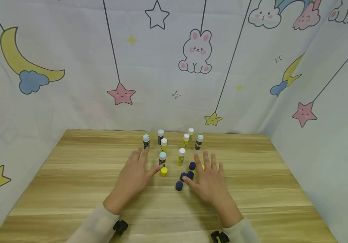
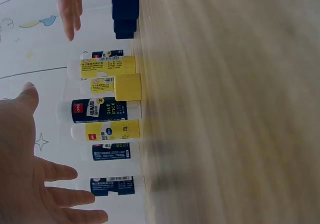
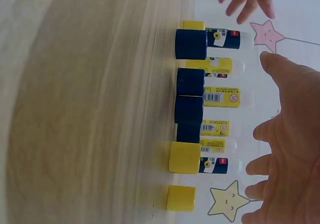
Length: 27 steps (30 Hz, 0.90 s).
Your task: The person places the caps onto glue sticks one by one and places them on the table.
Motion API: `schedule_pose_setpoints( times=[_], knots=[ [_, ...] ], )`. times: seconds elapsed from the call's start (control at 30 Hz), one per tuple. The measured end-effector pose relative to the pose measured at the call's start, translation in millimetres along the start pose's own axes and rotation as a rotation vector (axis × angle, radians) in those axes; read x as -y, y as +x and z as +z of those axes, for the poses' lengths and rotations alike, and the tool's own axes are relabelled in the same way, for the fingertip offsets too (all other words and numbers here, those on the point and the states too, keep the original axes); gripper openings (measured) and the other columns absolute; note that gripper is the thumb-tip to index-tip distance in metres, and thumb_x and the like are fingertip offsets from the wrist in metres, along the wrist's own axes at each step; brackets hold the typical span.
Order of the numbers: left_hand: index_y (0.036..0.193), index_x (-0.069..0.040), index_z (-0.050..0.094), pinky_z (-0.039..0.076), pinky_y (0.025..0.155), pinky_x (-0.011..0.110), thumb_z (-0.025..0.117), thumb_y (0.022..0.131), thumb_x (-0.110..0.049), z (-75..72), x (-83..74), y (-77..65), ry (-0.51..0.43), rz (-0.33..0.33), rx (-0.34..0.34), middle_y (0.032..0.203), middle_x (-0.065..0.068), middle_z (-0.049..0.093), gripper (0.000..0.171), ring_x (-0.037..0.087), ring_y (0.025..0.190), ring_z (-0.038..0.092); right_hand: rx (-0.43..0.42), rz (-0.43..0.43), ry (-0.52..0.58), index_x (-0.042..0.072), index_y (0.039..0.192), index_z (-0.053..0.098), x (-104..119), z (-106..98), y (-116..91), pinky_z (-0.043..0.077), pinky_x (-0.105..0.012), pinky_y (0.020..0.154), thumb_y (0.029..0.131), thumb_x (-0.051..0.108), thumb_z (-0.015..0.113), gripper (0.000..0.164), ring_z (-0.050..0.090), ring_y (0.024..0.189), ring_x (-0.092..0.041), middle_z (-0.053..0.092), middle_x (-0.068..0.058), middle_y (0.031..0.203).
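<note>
1. The left hand (image 1: 135, 172) hangs palm down over the table (image 1: 67, 192), fingers straight and parted, holding nothing.
2. A dark stick (image 1: 146, 142) stands upright, white end up, just beyond its fingertips.
3. Another dark stick (image 1: 160, 137) stands farther back, with a yellow stick (image 1: 164, 145) upright in front of it.
4. The front dark stick (image 1: 162, 159) stands near the left thumb, and a yellow cap (image 1: 164, 172) sits just before it.
5. Four navy caps (image 1: 179, 186) come next: one nearest the person, two side by side behind it, one farther back.
6. Three more yellow sticks (image 1: 181, 158) stand upright in the middle, one in front and two behind, white ends up.
7. The last dark stick (image 1: 198, 143) stands upright at the right of the group.
8. Two more yellow caps (image 3: 181, 198) rest on the table there; from the head they are mostly masked by the right fingers, so their exact spacing is hard to judge.
9. The right hand (image 1: 209, 182) hangs above the caps, fingers spread, thumb out to the left, holding nothing.
</note>
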<state>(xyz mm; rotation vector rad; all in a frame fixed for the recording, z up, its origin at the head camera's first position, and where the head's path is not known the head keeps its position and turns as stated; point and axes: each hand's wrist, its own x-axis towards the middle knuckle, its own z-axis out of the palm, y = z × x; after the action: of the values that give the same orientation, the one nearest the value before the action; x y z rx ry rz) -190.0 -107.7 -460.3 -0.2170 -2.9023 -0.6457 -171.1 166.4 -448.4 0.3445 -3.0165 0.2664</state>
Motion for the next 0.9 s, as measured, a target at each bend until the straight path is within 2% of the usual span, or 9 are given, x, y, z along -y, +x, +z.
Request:
schedule_pose_setpoints(
  times=[0.13,0.27,0.47,0.67,0.8,0.9],
  knots=[
    [0.157,-0.004,0.034,0.035,0.115,0.061,0.052,0.094,-0.07,1.8,1.2,4.1,-0.14,-0.033,0.032,0.159,0.026,0.033,0.093,0.045,0.145,0.035,0.001,-0.022,0.031,0.022,0.164,0.016,0.7,0.6,-2.5,0.016,-0.071,0.118,0.094,0.073,0.049,0.093,0.005,0.154,-0.043,0.007,-0.017,0.169],
    [0.156,-0.005,0.036,0.034,0.115,0.06,0.054,0.095,-0.069,3.4,3.4,10.0,-0.257,-0.037,0.085,0.158,0.024,0.038,0.09,0.043,0.144,0.037,0.006,-0.042,0.045,0.018,0.164,0.017,1.7,0.1,-3.8,0.022,-0.067,0.118,0.095,0.072,0.05,0.094,0.009,0.155,-0.041,0.01,-0.018,0.168],
    [0.155,-0.011,0.038,0.046,0.106,0.058,0.061,0.093,-0.064,5.3,4.0,16.3,-0.496,-0.07,0.189,0.154,0.014,0.046,0.085,0.037,0.135,0.051,0.032,-0.058,0.067,0.016,0.164,0.016,5.3,-2.6,-6.3,0.027,-0.062,0.119,0.095,0.071,0.05,0.095,0.015,0.154,-0.042,0.013,-0.018,0.168],
    [0.152,-0.013,0.044,0.049,0.104,0.053,0.067,0.092,-0.057,10.3,7.1,25.4,-0.571,-0.051,0.243,0.147,0.013,0.055,0.077,0.033,0.13,0.058,0.045,-0.059,0.085,0.016,0.164,0.016,7.7,-3.5,-8.4,0.029,-0.059,0.119,0.094,0.078,0.04,0.096,0.017,0.153,-0.042,0.016,-0.019,0.167],
    [0.147,-0.016,0.05,0.052,0.102,0.051,0.074,0.09,-0.05,11.0,7.3,30.6,-0.595,-0.044,0.255,0.14,0.013,0.061,0.071,0.032,0.124,0.062,0.049,-0.056,0.111,0.017,0.164,0.017,10.5,-4.1,-8.9,0.032,-0.062,0.116,0.095,0.072,0.049,0.094,0.018,0.152,-0.044,0.018,-0.019,0.167],
    [0.145,-0.016,0.052,0.053,0.1,0.05,0.078,0.089,-0.04,13.6,7.3,33.2,-0.619,-0.049,0.259,0.133,0.012,0.065,0.066,0.032,0.121,0.064,0.054,-0.057,0.114,0.017,0.164,0.018,13.0,-4.1,-9.6,0.035,-0.064,0.113,0.095,0.068,0.054,0.093,0.02,0.152,-0.045,0.02,-0.02,0.167]
  ],
)
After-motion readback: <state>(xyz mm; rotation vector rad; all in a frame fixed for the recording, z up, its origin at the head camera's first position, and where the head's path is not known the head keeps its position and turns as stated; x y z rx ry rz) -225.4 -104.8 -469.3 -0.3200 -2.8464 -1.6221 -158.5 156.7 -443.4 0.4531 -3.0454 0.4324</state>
